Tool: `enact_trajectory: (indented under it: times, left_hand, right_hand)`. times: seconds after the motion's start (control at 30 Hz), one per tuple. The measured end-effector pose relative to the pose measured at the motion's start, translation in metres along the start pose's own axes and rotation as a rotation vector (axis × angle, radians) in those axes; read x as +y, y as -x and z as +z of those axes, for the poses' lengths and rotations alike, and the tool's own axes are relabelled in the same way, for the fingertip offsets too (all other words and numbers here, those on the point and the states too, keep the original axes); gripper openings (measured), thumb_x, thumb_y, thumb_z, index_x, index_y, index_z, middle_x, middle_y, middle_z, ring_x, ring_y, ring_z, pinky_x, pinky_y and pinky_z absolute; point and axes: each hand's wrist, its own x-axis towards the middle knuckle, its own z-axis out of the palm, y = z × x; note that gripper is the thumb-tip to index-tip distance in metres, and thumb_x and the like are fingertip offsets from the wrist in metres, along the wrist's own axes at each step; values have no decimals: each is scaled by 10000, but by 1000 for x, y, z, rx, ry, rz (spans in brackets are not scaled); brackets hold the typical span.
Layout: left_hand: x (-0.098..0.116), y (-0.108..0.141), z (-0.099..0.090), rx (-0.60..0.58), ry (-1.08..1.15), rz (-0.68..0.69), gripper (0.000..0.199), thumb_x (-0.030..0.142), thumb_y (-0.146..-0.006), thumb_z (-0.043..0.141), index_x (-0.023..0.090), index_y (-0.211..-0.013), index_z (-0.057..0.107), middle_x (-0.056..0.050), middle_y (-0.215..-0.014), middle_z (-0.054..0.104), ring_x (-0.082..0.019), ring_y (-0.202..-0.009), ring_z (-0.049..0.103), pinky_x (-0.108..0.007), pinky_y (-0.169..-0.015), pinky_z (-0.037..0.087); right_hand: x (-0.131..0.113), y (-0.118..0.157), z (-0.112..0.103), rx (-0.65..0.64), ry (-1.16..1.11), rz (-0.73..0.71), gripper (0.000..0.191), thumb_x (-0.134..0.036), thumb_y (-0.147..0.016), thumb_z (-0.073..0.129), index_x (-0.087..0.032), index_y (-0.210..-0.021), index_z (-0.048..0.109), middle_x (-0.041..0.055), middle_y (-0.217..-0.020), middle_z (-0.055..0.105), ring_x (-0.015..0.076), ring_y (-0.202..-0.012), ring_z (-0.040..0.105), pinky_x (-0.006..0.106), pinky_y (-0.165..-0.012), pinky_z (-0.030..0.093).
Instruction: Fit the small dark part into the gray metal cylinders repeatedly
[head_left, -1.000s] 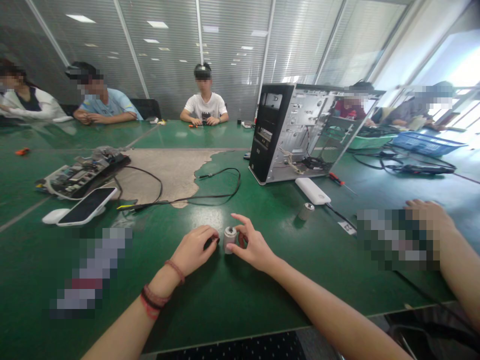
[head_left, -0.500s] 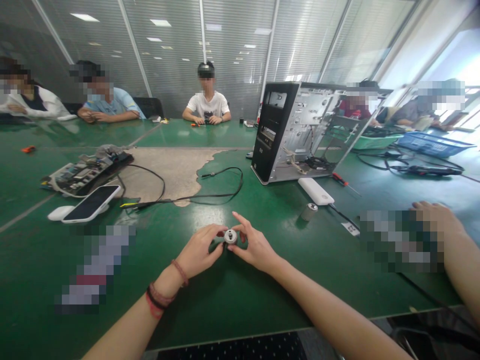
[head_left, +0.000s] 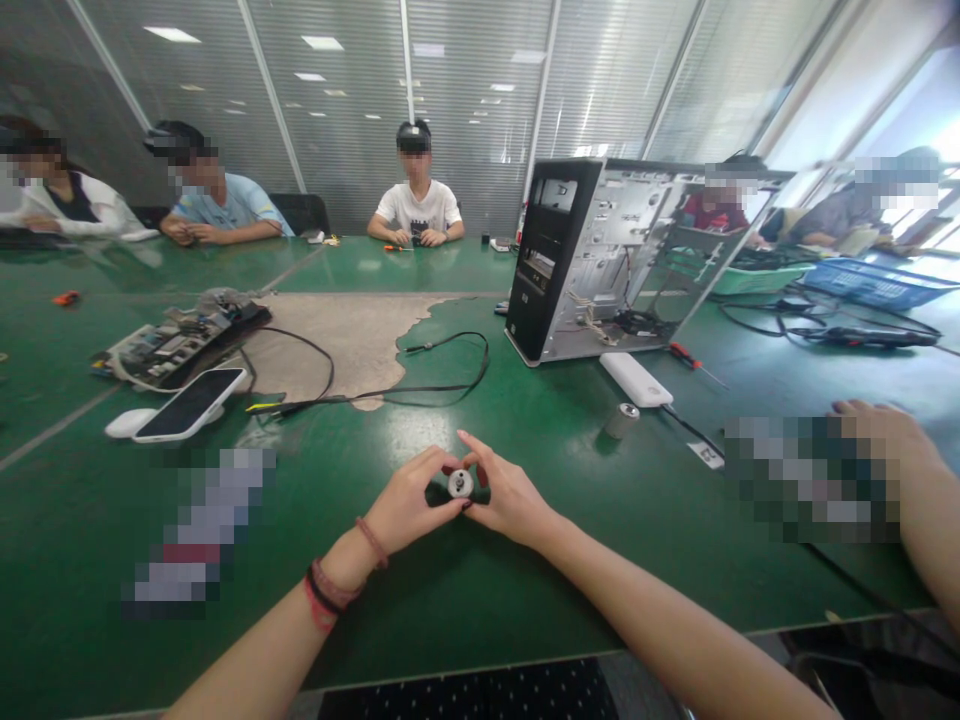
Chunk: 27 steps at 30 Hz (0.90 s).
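Observation:
A small round metal motor (head_left: pixel 460 484) is between my two hands, just above or on the green table, its end face with a centre shaft turned up toward me. My left hand (head_left: pixel 411 492) curls around its left side, thumb in front and fingers behind, closed on it. From the other side my right hand (head_left: pixel 511 492) closes on it too, thumb near the left thumb and index finger raised. The fingertips of both hands almost meet around the motor. A second metal cylinder (head_left: pixel 622 421) of similar look stands to the right, apart from my hands.
A computer case (head_left: pixel 555 265) with an open side stands ahead right, a white power bank (head_left: pixel 636 379) and screwdriver (head_left: pixel 696 362) before it. A circuit assembly (head_left: pixel 191 340), a phone (head_left: pixel 191 405) and cables lie left. Another person's hand (head_left: pixel 892 440) rests at right; several people sit around.
The motor has tilted so its end face points more toward me. Both hands have closed in around it, thumbs drawing together below and fingers above.

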Motion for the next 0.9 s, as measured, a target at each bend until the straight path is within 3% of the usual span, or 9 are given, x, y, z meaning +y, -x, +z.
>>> enact_trajectory:
  times: [0.27, 0.6, 0.9]
  left_hand:
    - [-1, -1, 1, -28, -4, 1, 222, 239, -764, 636, 182, -956, 540, -43, -972, 591, -188, -912, 567, -311, -828, 456]
    - [-3, 0, 4, -107, 26, -46, 257, 240, -772, 604, 195, -1013, 526, -35, -986, 616, -190, -904, 583, -306, -824, 452]
    - [-9, -1, 9, -61, 166, -117, 287, 222, -749, 649, 188, -1012, 540, -1, -930, 619, -162, -845, 584, -265, -780, 441]
  right_hand:
    - [-3, -2, -10, -117, 42, 14, 846, -256, -718, 647, -244, -1432, 194, 95, -1131, 552, 240, -990, 549, 390, -877, 435]
    - [-1, -3, -30, -234, 175, 36, 604, -321, -759, 628, -177, -1307, 418, 133, -1201, 545, 272, -1126, 486, 426, -958, 383]
    - [-8, -3, -34, -214, 132, 9, 538, -58, -752, 456, -202, -1270, 432, 91, -1149, 559, 210, -1035, 536, 377, -905, 431]
